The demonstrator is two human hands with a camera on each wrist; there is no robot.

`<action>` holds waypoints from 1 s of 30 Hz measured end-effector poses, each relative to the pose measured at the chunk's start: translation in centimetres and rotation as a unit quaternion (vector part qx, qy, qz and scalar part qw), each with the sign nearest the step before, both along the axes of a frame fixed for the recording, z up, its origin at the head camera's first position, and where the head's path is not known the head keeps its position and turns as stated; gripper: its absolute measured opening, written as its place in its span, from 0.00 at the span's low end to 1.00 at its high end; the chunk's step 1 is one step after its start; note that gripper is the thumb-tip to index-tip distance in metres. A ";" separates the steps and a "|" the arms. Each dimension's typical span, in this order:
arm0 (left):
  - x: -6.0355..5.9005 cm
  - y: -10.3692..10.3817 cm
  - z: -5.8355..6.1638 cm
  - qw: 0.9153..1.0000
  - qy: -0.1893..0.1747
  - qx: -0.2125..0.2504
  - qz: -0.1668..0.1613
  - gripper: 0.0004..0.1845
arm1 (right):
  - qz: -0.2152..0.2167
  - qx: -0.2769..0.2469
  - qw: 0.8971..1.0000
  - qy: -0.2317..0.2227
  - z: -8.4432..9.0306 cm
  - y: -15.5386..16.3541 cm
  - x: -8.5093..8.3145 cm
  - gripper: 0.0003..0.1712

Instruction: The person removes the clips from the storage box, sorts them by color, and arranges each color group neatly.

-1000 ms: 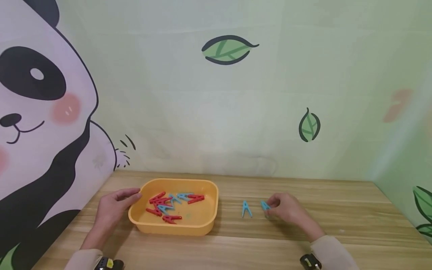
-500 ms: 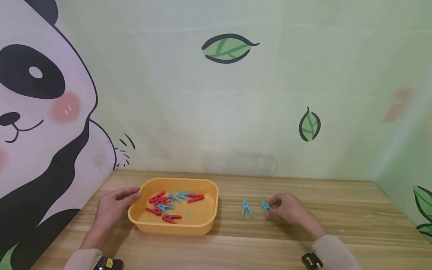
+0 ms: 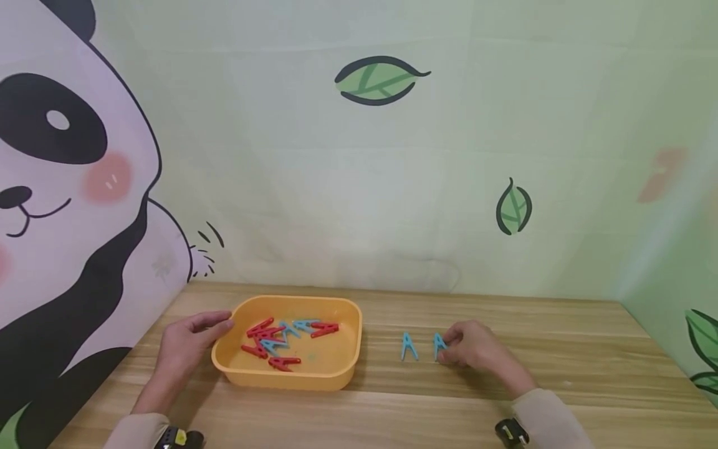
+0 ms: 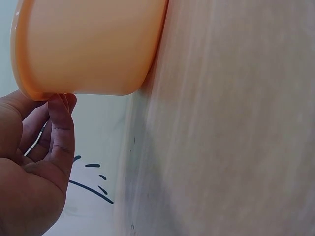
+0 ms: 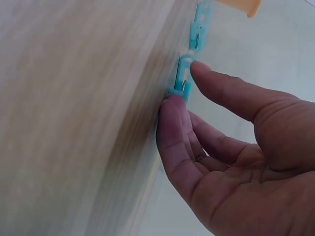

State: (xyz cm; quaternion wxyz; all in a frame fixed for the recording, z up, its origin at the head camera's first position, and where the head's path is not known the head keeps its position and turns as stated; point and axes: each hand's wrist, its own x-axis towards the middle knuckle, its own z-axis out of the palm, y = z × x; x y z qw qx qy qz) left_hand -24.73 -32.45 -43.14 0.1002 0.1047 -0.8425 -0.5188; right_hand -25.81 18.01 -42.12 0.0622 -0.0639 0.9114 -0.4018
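Lying across the lower part of the frame, the wooden counter [image 3: 561, 349] is carrying an orange tray [image 3: 342, 368] at lower left, with red and blue clothespins [image 3: 280, 340] in it. The left hand [image 3: 185, 343] is touching the tray's left rim, its grip relaxed and holding nothing. At lower centre, the right hand [image 3: 477, 349] is pinching a blue clothespin [image 3: 439, 347], which is resting on the counter just beside another blue clothespin [image 3: 408, 347].

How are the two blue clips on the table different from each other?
The left clip lies alone, untouched; the right clip is pinched by the right hand. The left clip is nearer the yellow tray; the right clip is farther. Both are blue, look the same shape, and rest on the wooden table.
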 end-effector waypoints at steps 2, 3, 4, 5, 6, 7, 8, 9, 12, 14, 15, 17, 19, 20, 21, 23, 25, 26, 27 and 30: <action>0.0 -0.1 0.0 1.000 -0.001 0.000 0.000 0.27 | -0.001 0.001 1.000 -0.001 0.0 -0.1 0.0 0.19; 0.0 -0.1 0.0 1.000 -0.002 0.001 0.000 0.27 | -0.002 0.003 1.000 -0.002 0.0 -0.1 0.0 0.19; 0.0 -0.2 0.0 1.000 -0.003 0.002 0.000 0.27 | -0.002 0.005 1.000 -0.002 0.0 -0.2 0.0 0.19; 0.0 -0.2 0.1 1.000 -0.004 0.002 0.001 0.27 | -0.003 0.006 1.000 -0.002 0.1 -0.2 0.0 0.19; 0.0 -0.2 0.1 1.000 -0.006 0.002 0.001 0.27 | -0.003 0.007 1.000 -0.002 0.1 -0.2 0.0 0.20; 0.0 -0.2 0.1 1.000 -0.005 0.003 0.001 0.27 | -0.003 0.009 1.000 0.000 0.2 -0.2 0.0 0.20; 0.0 -0.2 0.1 1.000 -0.004 0.003 0.001 0.27 | -0.006 0.013 1.000 0.004 0.3 -0.2 0.1 0.21; 0.0 -0.2 0.1 1.000 -0.003 0.003 0.001 0.27 | -0.007 0.016 1.000 0.012 0.4 -0.2 0.1 0.22; 0.1 -0.2 0.2 1.000 0.000 0.003 0.001 0.26 | -0.012 0.036 0.998 0.042 0.7 0.0 0.0 0.24; 0.1 -0.2 0.2 1.000 0.001 0.004 0.001 0.27 | -0.013 0.042 0.997 0.065 1.1 0.0 -0.2 0.24; 0.1 -0.2 0.2 1.000 0.002 0.004 0.000 0.27 | -0.009 0.042 0.996 0.077 1.2 -0.1 -0.3 0.24; 0.1 -0.2 0.2 1.000 0.005 0.005 0.000 0.26 | 0.000 0.034 0.995 0.093 1.6 -0.4 -0.4 0.24; 0.1 -0.1 0.2 1.000 0.007 0.007 -0.001 0.26 | 0.010 0.016 0.995 0.102 1.9 -0.9 -0.4 0.24; 0.2 -0.1 0.1 1.000 0.009 0.007 -0.001 0.26 | 0.016 0.005 0.994 0.107 2.0 -1.1 -0.4 0.24; 0.2 0.0 0.1 1.000 0.011 0.007 -0.001 0.26 | 0.022 -0.005 0.993 0.112 2.1 -1.5 -0.4 0.24; 0.2 0.1 0.1 1.000 0.012 0.005 -0.001 0.25 | 0.029 -0.026 0.992 0.121 2.3 -2.2 -0.5 0.23; 0.2 0.1 0.1 1.000 0.013 0.005 0.000 0.25 | 0.034 -0.037 0.990 0.132 2.5 -2.9 -0.5 0.22; 0.2 0.2 0.1 1.000 0.013 0.004 0.000 0.25 | 0.035 -0.041 0.989 0.137 2.6 -3.2 -0.6 0.21; 0.2 0.2 0.2 1.000 0.013 0.004 0.000 0.25 | 0.038 -0.044 0.988 0.140 2.6 -3.6 -0.6 0.21; 0.2 0.2 0.2 1.000 0.013 0.005 0.000 0.26 | 0.046 -0.053 0.987 0.147 2.9 -4.7 -0.8 0.20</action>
